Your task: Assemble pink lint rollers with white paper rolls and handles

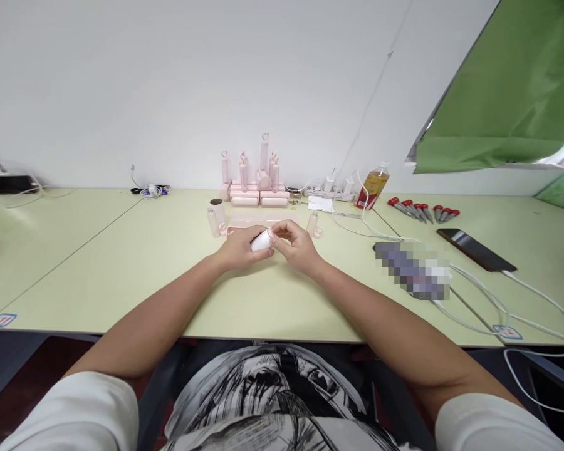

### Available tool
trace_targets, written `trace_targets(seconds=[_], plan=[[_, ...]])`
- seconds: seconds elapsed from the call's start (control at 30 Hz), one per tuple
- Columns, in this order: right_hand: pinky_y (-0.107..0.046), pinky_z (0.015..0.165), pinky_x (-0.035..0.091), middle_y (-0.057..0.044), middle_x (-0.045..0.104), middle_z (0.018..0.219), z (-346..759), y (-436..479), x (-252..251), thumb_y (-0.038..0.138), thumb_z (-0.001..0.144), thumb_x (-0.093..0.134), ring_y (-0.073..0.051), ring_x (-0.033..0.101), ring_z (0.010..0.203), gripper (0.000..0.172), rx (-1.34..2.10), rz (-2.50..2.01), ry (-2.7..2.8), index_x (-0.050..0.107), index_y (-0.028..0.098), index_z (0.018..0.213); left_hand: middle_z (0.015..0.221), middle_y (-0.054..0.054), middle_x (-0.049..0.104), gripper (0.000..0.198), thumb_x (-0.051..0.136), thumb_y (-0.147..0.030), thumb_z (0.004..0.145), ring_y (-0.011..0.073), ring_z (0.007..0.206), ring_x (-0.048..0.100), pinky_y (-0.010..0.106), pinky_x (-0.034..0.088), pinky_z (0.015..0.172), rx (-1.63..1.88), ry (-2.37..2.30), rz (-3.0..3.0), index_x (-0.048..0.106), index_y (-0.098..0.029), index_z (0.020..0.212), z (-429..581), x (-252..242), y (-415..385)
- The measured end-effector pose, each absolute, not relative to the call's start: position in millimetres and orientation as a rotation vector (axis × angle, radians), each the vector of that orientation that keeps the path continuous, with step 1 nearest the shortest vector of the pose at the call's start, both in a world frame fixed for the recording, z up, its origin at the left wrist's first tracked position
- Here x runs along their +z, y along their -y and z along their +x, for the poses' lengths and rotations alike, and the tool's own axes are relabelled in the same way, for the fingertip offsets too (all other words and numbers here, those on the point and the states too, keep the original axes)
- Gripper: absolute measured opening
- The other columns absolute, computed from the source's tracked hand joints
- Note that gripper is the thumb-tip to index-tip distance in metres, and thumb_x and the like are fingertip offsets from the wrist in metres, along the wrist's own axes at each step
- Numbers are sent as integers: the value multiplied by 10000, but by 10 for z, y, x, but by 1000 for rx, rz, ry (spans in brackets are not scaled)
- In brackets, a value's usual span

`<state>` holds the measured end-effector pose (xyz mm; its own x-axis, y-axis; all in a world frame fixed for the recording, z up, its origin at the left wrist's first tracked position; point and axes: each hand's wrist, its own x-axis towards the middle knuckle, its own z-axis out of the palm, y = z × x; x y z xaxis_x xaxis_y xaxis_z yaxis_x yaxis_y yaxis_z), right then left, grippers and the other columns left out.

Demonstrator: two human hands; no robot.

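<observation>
Over the middle of the table, my left hand point(242, 247) is closed round a short white cylinder point(262, 242), thumb and fingers on its sides. My right hand point(297, 245) pinches the right end of that cylinder with thumb and fingertips; any small part between them is hidden. Just behind my left hand stand a pale pink tube point(213, 223) and an open-topped pink cylinder point(219, 210). Another pale tube point(313, 222) stands behind my right hand, with a small pink loop piece point(318, 232) beside it. A flat pale pink strip point(254, 219) lies behind both hands.
Pink cases point(260, 199) with upright looped pink tubes point(264, 153) stand against the wall. To their right are a power strip point(336, 193), a drink bottle point(373, 185) and red-capped metal pieces point(411, 210). A phone point(475, 248), a blurred-out object point(411, 270) and white cables lie at right.
</observation>
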<state>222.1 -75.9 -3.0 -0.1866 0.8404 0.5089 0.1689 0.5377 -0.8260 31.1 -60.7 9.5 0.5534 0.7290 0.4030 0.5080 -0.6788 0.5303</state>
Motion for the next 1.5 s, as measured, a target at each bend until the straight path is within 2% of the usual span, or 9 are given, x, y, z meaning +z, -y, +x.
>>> trace_targets(seconds=[0.23,0.37,0.6,0.77,0.93,1.03,1.17,1.33,1.5], plan=[[-362,913,499,-60,588,1097,2234,770,-21,328,816,615,-188,608,983,196,693,-853,1730,574,224,977,1054,45,709,423,637,-489,813,225,926,658,335,503,798,917,-1002,2410,633,-205,1127,313,103,614],[-361,853,514,-83,478,1275,2263,795,26,259,775,589,-180,578,928,304,504,-886,1689,522,250,1071,1137,63,696,477,631,-541,813,245,1001,654,354,515,850,975,-998,2369,627,-209,1155,303,113,605],[-354,768,493,-98,467,1271,2242,865,65,175,701,550,-173,531,826,534,361,-939,1582,413,267,1209,1141,61,695,487,643,-539,803,232,1000,651,346,516,858,1032,-1089,2310,630,-206,1157,278,112,581],[-297,674,460,-68,586,1136,2242,879,95,190,727,536,-136,551,731,506,687,-905,1903,433,248,1218,1100,56,702,472,627,-547,807,231,960,657,340,514,823,1007,-1100,2315,626,-202,1129,268,103,572],[-301,701,457,-73,617,1106,2337,775,124,180,756,510,-146,564,735,395,504,-1100,1814,518,205,1150,997,44,700,580,635,-547,809,201,851,649,315,497,738,1063,-1175,2282,525,-204,1263,261,78,550],[-325,813,450,-97,643,1104,2391,678,72,175,787,524,-200,598,891,278,393,-1309,2017,615,173,1050,907,17,672,645,593,-539,843,168,742,618,298,475,677,1126,-1193,2219,388,-220,1364,258,58,534],[-320,866,432,-129,642,1144,2396,609,-34,190,823,548,-241,589,1050,266,340,-1488,2294,652,156,1067,853,-7,586,410,590,-497,827,148,715,564,275,444,628,1269,-1266,2108,448,-225,1098,260,59,515],[-295,793,428,-109,613,1106,2342,661,-36,288,850,578,-217,611,950,154,315,-1561,2340,675,169,839,759,-30,495,354,634,-462,784,131,638,472,271,375,582,1417,-1383,1983,385,-228,876,265,99,507],[-293,740,408,-118,630,1119,2323,710,15,294,868,565,-235,601,966,229,322,-1561,2352,651,164,1036,754,-20,517,314,610,-449,813,142,662,488,281,373,606,1495,-1404,1973,392,-222,830,242,93,472]])
